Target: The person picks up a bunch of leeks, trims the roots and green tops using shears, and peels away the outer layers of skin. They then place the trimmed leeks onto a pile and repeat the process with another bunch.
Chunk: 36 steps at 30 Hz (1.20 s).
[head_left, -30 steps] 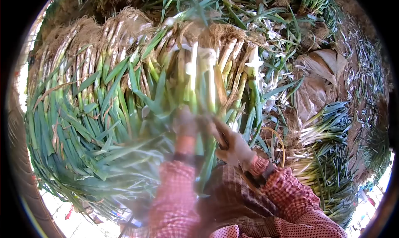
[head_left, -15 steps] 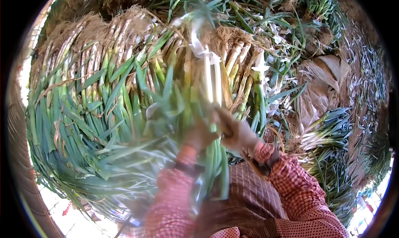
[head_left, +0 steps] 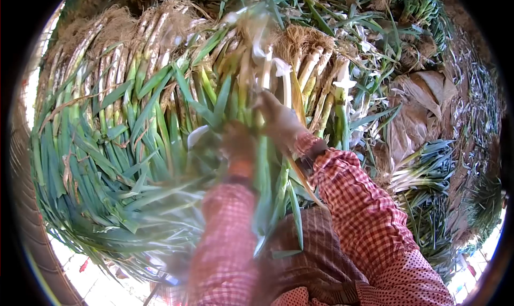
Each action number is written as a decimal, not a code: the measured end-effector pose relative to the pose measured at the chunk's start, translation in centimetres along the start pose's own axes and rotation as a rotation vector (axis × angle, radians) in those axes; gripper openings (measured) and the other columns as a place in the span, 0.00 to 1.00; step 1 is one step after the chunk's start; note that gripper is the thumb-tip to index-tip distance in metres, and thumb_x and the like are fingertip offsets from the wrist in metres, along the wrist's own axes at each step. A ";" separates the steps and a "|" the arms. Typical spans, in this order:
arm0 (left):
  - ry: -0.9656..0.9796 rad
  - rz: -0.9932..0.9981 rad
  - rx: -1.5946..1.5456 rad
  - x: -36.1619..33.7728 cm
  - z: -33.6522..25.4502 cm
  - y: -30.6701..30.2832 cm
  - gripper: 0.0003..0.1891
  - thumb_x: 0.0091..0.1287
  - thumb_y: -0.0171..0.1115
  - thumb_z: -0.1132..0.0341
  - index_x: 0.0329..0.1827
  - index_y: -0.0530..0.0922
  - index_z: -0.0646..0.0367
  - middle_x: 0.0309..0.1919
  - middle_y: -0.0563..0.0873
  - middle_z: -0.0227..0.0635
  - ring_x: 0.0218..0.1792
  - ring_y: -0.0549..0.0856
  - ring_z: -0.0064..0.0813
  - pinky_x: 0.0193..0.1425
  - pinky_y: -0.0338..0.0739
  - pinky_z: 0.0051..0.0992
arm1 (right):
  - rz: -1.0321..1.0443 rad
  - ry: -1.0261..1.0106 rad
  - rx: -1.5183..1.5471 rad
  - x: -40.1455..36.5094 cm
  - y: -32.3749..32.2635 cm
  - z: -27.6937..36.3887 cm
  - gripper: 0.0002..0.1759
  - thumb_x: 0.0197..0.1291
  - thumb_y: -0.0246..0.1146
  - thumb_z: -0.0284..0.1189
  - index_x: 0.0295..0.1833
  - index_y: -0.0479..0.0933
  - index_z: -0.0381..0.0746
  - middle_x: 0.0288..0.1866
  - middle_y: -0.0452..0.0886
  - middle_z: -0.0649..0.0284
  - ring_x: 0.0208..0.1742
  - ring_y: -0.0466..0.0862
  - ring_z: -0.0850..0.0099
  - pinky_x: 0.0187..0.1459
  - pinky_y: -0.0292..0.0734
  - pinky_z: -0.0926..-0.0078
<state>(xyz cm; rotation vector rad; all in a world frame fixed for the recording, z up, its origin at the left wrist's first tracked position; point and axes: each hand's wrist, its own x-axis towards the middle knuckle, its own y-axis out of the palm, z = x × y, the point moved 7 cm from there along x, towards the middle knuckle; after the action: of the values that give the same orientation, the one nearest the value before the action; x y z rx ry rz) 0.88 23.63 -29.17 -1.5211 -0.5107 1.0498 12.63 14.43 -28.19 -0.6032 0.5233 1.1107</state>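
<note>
Several green onions (head_left: 263,156) with white stems and blurred roots lie upright in the view before me. My left hand (head_left: 238,141) is on the green stalks just left of them, its fingers smeared by motion. Around the pale stems of the green onions my right hand (head_left: 278,116) is closed, with a dry yellowish leaf (head_left: 306,182) trailing below it. A peeled white stem (head_left: 287,89) stands out just above my right hand. Roots point to the top of the view and green leaves hang toward my lap.
A large pile of unpeeled green onions (head_left: 107,145) fills the left side. Brown crumpled sheeting (head_left: 415,108) and a bundle of cleaned green onions (head_left: 423,167) lie at the right. Peelings (head_left: 358,92) are scattered between.
Both hands have moved up toward the roots; the right hand has also shifted left along the stems. The dry leaf now trails below my right wrist.
</note>
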 end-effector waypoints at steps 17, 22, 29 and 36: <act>0.002 0.081 -0.672 -2.3 4.8 -2.9 0.30 0.51 0.80 0.60 0.54 0.79 0.67 0.44 0.89 0.50 0.44 0.89 0.44 0.53 0.82 0.37 | 0.219 -0.010 0.136 -16.1 2.4 -1.0 0.55 0.49 0.64 0.23 0.86 0.53 0.48 0.44 0.86 0.45 0.46 0.88 0.45 0.51 0.82 0.55; 0.039 -0.003 -0.599 -3.2 4.1 -3.5 0.37 0.46 0.84 0.47 0.54 0.83 0.66 0.46 0.89 0.50 0.48 0.89 0.44 0.56 0.82 0.39 | 0.133 -0.156 0.183 -16.5 3.1 -2.2 0.55 0.49 0.64 0.23 0.86 0.52 0.47 0.48 0.86 0.42 0.51 0.88 0.45 0.56 0.81 0.57; -0.045 0.105 -0.798 -4.2 3.8 -3.7 0.28 0.49 0.79 0.64 0.53 0.83 0.69 0.42 0.91 0.45 0.42 0.90 0.35 0.51 0.83 0.34 | -0.025 -0.079 -0.003 -6.0 -0.2 0.2 0.55 0.50 0.67 0.25 0.86 0.54 0.45 0.54 0.85 0.38 0.56 0.87 0.45 0.59 0.82 0.59; -0.038 0.165 -0.980 -5.5 4.6 -0.4 0.29 0.50 0.72 0.72 0.59 0.80 0.69 0.46 0.89 0.44 0.44 0.88 0.35 0.53 0.83 0.33 | -0.080 -0.327 0.015 -1.9 -1.8 -0.6 0.56 0.48 0.70 0.30 0.85 0.57 0.45 0.57 0.86 0.42 0.58 0.87 0.51 0.62 0.80 0.61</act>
<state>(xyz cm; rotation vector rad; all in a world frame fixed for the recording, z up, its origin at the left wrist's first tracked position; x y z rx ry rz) -5.59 21.86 -26.66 -2.4271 -1.0323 0.9957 13.56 12.17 -27.01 -0.4147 0.2230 1.1019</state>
